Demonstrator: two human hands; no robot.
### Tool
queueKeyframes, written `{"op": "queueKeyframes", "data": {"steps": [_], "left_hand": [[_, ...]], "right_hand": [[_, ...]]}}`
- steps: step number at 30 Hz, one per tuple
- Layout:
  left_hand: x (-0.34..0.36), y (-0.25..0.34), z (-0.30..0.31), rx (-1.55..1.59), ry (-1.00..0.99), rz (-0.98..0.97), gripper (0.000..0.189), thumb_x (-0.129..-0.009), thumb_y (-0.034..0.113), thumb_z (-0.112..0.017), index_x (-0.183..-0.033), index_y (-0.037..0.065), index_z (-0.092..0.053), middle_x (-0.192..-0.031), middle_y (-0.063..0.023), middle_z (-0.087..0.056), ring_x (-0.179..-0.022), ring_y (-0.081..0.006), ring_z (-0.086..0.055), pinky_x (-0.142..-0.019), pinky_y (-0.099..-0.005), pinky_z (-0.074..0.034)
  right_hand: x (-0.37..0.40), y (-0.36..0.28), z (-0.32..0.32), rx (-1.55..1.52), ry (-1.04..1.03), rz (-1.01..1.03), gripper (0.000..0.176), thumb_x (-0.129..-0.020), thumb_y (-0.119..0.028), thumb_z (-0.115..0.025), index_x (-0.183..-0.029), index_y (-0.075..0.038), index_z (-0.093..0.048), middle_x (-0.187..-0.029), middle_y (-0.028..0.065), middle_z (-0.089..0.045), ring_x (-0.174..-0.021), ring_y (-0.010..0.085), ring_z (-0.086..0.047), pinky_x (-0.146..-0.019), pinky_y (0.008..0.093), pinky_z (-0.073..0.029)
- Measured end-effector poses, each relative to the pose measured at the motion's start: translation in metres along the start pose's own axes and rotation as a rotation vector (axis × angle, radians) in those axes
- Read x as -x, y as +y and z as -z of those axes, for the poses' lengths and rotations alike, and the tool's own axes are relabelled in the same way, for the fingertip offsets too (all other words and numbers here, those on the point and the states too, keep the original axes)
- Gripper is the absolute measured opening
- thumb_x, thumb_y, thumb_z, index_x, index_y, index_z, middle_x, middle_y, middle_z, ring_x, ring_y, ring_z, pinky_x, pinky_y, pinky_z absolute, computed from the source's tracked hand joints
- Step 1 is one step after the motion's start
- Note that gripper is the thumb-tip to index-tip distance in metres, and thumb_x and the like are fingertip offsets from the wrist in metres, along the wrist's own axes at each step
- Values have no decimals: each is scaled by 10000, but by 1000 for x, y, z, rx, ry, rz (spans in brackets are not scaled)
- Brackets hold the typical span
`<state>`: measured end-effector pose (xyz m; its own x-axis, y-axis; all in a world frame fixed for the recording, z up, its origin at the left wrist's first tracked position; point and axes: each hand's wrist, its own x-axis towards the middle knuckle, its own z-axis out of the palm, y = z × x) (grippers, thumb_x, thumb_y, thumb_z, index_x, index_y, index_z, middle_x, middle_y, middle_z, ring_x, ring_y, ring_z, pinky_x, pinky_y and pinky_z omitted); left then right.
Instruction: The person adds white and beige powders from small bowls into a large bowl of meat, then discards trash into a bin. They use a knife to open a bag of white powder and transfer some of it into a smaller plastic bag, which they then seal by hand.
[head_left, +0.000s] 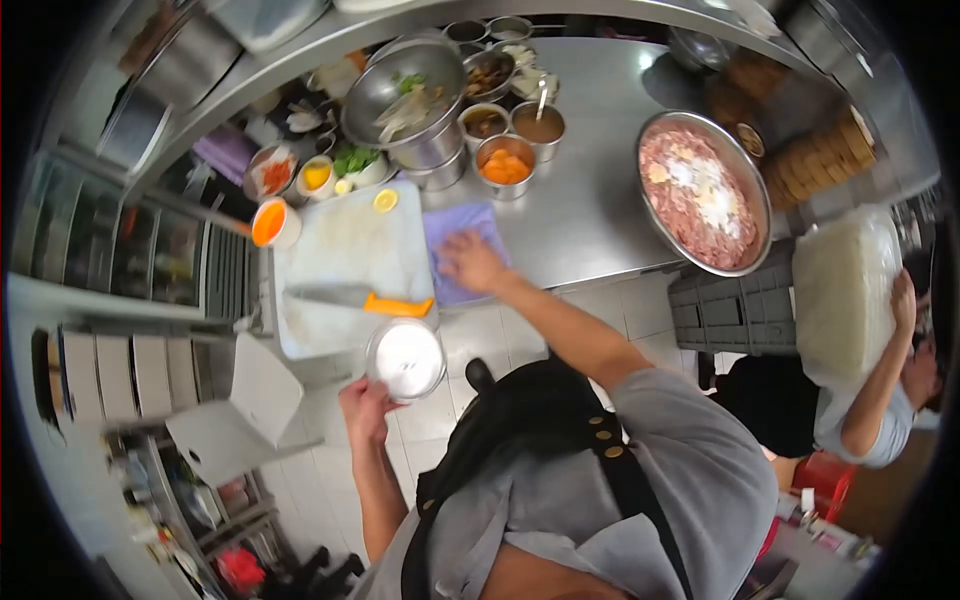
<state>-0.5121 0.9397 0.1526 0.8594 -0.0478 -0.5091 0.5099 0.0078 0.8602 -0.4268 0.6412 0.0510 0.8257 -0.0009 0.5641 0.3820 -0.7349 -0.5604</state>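
Holding a small bowl on one side, touching a purple cloth on the other

And there's the left hand, low beside the front edge of the cutting board, its fingers clasped on the rim of that small bowl! What a look it has: round, shiny-rimmed, filled with a bright white content marked by a few small dark specks near the middle. Powder or liquid? Hard to tell from up here.

Over to the right hand, and it's unclenched, fingers parted and laid on the purple cloth, which sits creased on the steel counter just beside the cutting board. Whether the fingertips pinch any fabric, you cannot tell.

On the board, a knife shows off its orange handle, blade pointing left, with a cut lemon near the far edge. Behind it, carrot-orange pieces fill a metal pot. Out on the counter's right flank, a large metal bowl carries pink minced meat topped with white powder!

Far right, a co-worker's hand rests against a big pale plastic-covered load. As for lettering, the packages at lower right are too small and blurred to read
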Motion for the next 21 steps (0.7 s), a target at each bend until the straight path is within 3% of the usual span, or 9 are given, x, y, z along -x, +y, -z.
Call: {"op": "queueKeyframes", "data": {"steps": [2,4,6,10,12,15,16,18,21], "left_hand": [[-3,-3,26,-209,50,-40,110,-669,-22,-486,-696,-107,-549,-651,-138,-570,-602,-246,-617,-553,-420,-573],[2,-2,28,-46,132,-5,44,-660,-38,-487,-635,-61,-515,-584,-100,-522,-548,-214,-574,-570,-451,-571],[0,-9,37,24,130,24,41,-662,-51,-502,-621,-54,-505,-572,-89,-499,-505,-192,-527,-580,-479,-566],[-6,-22,35,85,149,49,96,-676,-46,-543,-593,-34,-497,-581,-91,-504,-486,-190,-504,-527,-482,-549],[1,-14,18,95,183,79,97,-703,-10,-534,-608,-28,-521,-593,-93,-519,-505,-200,-523,-523,-470,-543],[0,-34,31,-364,120,-117,113,-723,50,-532,-632,-18,-539,-599,-100,-531,-545,-223,-550,-579,-496,-539],[-3,-34,26,-388,121,-65,105,-724,57,-535,-647,-15,-533,-612,-101,-530,-557,-224,-549,-587,-493,-535],[-13,-27,8,-397,131,80,96,-727,69,-540,-677,-11,-521,-638,-105,-526,-581,-227,-546,-603,-489,-527],[-31,-14,-26,-464,154,199,103,-731,88,-548,-723,-4,-503,-677,-109,-521,-618,-231,-542,-627,-482,-516]], "right_hand": [[42,7,-21,320,-175,-189,318,-817,-242,-536,-1082,-89,-620,-1126,110,-597,-1137,286,-473,-990,486,-319],[91,50,-1,564,-168,-330,346,-803,-207,-512,-1103,-58,-596,-1199,108,-552,-1194,276,-424,-980,510,-321],[94,101,28,711,-196,-540,342,-770,-212,-516,-1077,-101,-618,-1202,165,-509,-1108,481,-396,-902,550,-375],[-9,205,81,844,-154,-950,379,-789,-185,-504,-1115,-9,-584,-1182,301,-458,-1108,569,-352,-912,585,-372],[-57,282,99,802,-352,-1175,361,-811,-191,-497,-1134,-43,-562,-1251,171,-489,-1121,430,-417,-877,630,-344],[-111,352,135,805,-242,-1247,335,-837,-175,-478,-1142,-69,-568,-1275,145,-475,-1120,427,-428,-831,662,-349],[-133,369,147,775,-199,-1241,335,-837,-175,-478,-1142,-69,-568,-1275,145,-475,-1120,427,-428,-831,662,-349],[-174,399,163,567,-187,-1286,438,-857,-242,-481,-1269,-96,-492,-1378,255,-307,-1254,568,-184,-949,647,-284],[-223,452,133,648,-41,-1153,498,-854,-260,-506,-1329,-133,-423,-1401,224,-294,-1290,525,-162,-962,643,-269]]}}
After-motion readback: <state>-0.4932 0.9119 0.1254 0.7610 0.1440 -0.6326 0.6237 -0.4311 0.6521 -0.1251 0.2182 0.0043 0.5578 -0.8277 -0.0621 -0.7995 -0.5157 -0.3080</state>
